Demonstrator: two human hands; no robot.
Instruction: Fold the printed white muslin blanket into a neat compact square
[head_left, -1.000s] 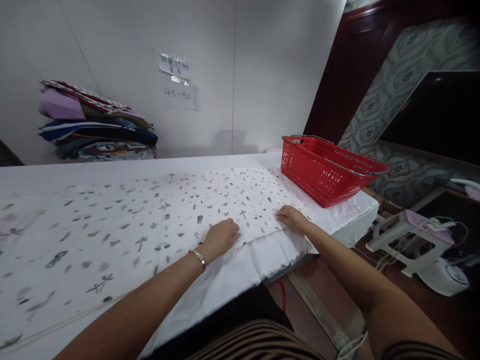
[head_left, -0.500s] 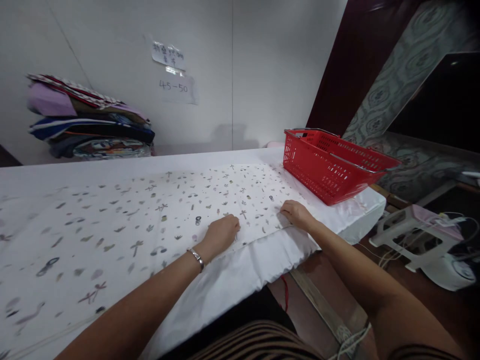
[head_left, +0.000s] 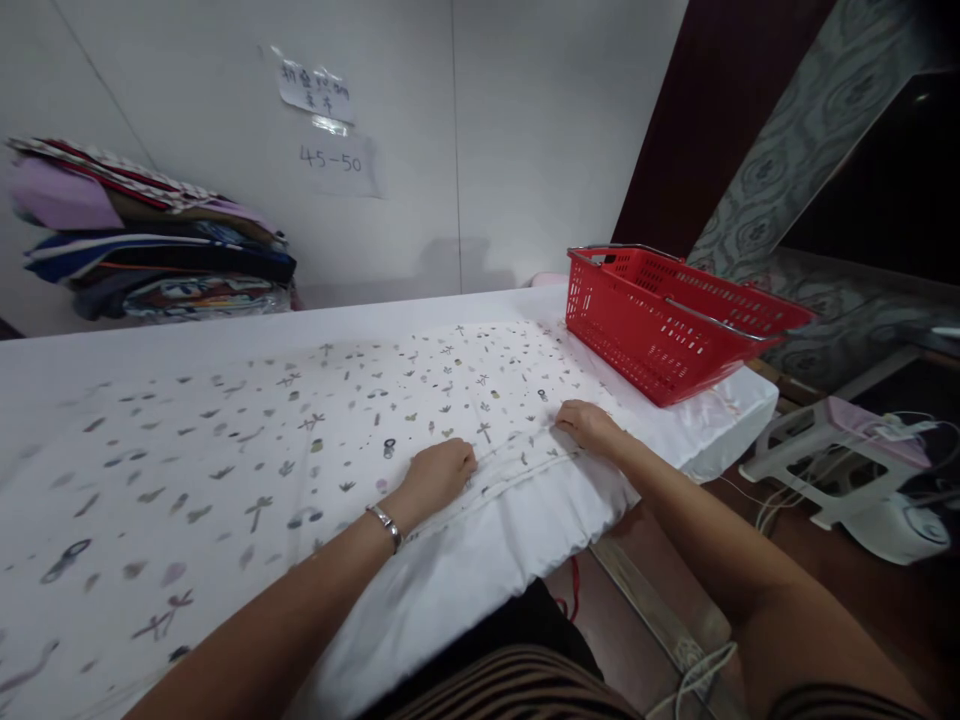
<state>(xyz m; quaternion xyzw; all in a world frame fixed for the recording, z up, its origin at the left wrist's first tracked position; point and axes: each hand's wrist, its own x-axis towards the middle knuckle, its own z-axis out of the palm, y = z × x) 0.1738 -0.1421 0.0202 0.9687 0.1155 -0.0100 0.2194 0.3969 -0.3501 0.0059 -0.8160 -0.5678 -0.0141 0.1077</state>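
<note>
A white cloth (head_left: 420, 425) printed with small palms, rainbows and other motifs lies spread over the white table cover (head_left: 465, 560). My left hand (head_left: 439, 475), with a silver bracelet (head_left: 385, 524) on its wrist, is closed on the cloth close to its near edge. Further right, my right hand (head_left: 591, 428) pinches the same cloth near its right end. Between the two hands the fabric is drawn up into a low ridge, and its near edge runs in front of it. The fingertips of both hands are partly hidden.
A red plastic basket (head_left: 637, 335) with metal handles stands at the table's right end. Folded textiles (head_left: 165, 240) are stacked at the back left, by a wall with paper signs (head_left: 337, 165). On the floor to the right are a stool (head_left: 847, 450) and loose cables.
The cloth between my hands has risen from flat into a ridge along the near edge. Both hands keep nearly the same place on it. My view has turned slightly to the right.
</note>
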